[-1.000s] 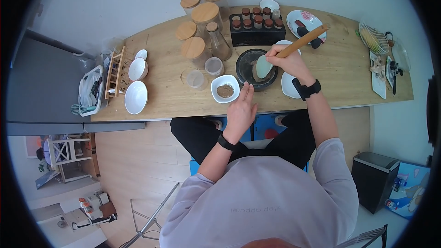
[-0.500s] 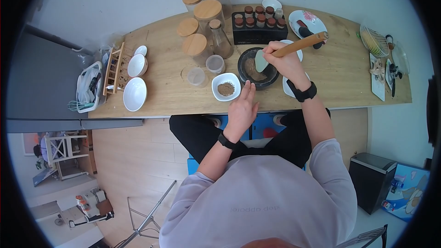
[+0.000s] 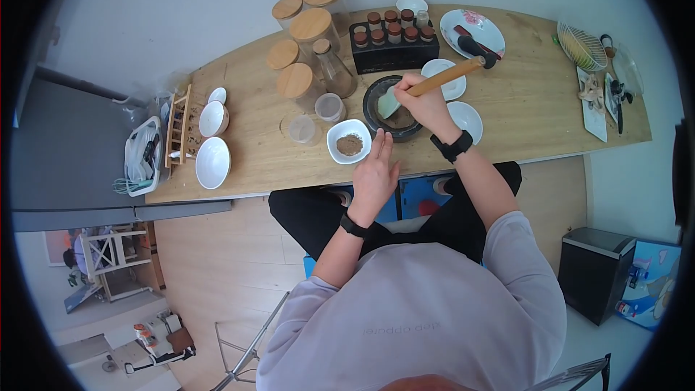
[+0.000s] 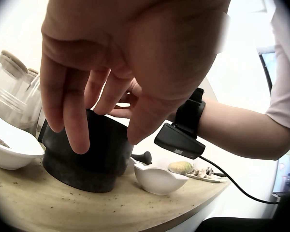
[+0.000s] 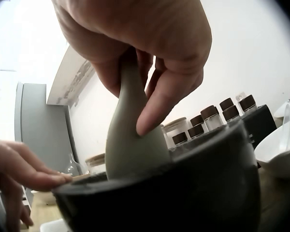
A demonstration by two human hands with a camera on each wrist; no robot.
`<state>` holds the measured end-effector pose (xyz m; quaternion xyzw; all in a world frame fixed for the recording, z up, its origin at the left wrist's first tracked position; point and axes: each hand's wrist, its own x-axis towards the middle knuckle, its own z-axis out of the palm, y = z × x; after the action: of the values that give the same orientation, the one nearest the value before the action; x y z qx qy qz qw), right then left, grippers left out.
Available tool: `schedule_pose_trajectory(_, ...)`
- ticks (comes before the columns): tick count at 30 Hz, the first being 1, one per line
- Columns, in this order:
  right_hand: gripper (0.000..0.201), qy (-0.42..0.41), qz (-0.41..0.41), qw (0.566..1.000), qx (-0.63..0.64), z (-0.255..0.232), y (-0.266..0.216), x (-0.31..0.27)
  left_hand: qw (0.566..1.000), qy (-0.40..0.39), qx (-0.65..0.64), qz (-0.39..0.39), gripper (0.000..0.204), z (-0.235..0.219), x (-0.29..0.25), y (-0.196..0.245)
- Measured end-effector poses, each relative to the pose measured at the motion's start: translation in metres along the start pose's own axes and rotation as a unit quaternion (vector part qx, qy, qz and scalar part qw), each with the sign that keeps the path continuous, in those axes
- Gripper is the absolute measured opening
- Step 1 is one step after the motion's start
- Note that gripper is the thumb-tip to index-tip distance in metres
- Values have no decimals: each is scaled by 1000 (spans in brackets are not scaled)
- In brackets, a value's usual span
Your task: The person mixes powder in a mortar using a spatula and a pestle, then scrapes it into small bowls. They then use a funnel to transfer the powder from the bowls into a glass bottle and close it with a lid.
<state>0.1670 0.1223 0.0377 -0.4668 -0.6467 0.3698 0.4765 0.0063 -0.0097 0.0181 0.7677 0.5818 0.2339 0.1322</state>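
My right hand [image 3: 427,110] grips a spatula [image 3: 450,74] with a wooden handle and a pale green head. In the right wrist view, the thumb and fingers wrap the neck of the green head [image 5: 133,145], whose lower end dips inside a dark stone mortar [image 5: 183,203]. Brown powder coats the mortar's inside in the head view. My left hand [image 3: 373,179] has its fingers fairly straight, fingertips at the mortar's near rim. Just left of the mortar stands a white square bowl [image 3: 334,135] containing brown powder [image 3: 350,145].
Behind the mortar stands a black rack [image 3: 394,56] of brown-capped spice jars. Glass jars with wooden lids [image 3: 297,81] cluster at back left. White dishes [image 3: 465,119] sit close on the right, with a floral plate [image 3: 474,22] behind. White bowls [image 3: 213,163] line the left.
The spatula head has shifted left within the mortar, and my right hand has gone left with it. My left fingers stay at the rim. The head view has swung slightly.
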Motion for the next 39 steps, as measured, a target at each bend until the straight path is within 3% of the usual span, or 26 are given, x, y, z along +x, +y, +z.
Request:
schedule_pose_trajectory(1, 13, 1, 3, 1000, -28, 0, 6, 0, 1000, -2, 3, 1, 62, -1, -1, 0)
schedule_pose_trajectory(2, 15, -27, 60, 998, -25, -7, 2, 1, 1000, -4, 6, 1, 62, -2, 0, 0)
schedule_pose_trajectory(6, 14, -11, 49, 997, -61, -30, -18, -2, 1000, -12, 2, -12, 62, -2, 2, 3)
schedule_pose_trajectory(9, 13, -11, 49, 979, -196, -35, -38, -6, 1000, -5, 4, -10, 62, 0, 2, 2)
schedule_pose_trajectory(12, 13, -23, 56, 986, -156, -19, -20, -3, 1000, -2, 5, -3, 61, 0, 1, 2)
schedule_pose_trajectory(18, 15, 37, -16, 998, -57, -9, -22, 2, 1000, 10, 22, 20, 62, -1, 1, -1)
schedule_pose_trajectory(21, 15, 3, 37, 997, -70, -1, -3, -4, 1000, 8, 14, 13, 62, 1, 1, 0)
schedule_pose_trajectory(22, 15, 15, 12, 996, -91, -1, 6, -5, 1000, 3, 7, 5, 61, 0, 1, 0)
schedule_pose_trajectory(25, 15, 6, 85, 995, -60, -15, -2, 0, 1000, 3, 2, -4, 61, -2, 2, 1)
schedule_pose_trajectory(29, 14, 28, 28, 999, 11, -9, -18, 1, 1000, 4, 2, -5, 61, -1, 1, 1)
schedule_pose_trajectory(33, 15, 42, -11, 997, -58, 4, 12, 1, 1000, 12, -2, 7, 61, -1, 0, -1)
schedule_pose_trajectory(34, 16, 14, 47, 998, -33, -2, 17, 1, 1000, 18, -1, 13, 61, -1, 0, -2)
schedule_pose_trajectory(39, 18, 2, 69, 992, -104, -24, -14, -7, 1000, 15, -4, -3, 64, -1, 0, 1)
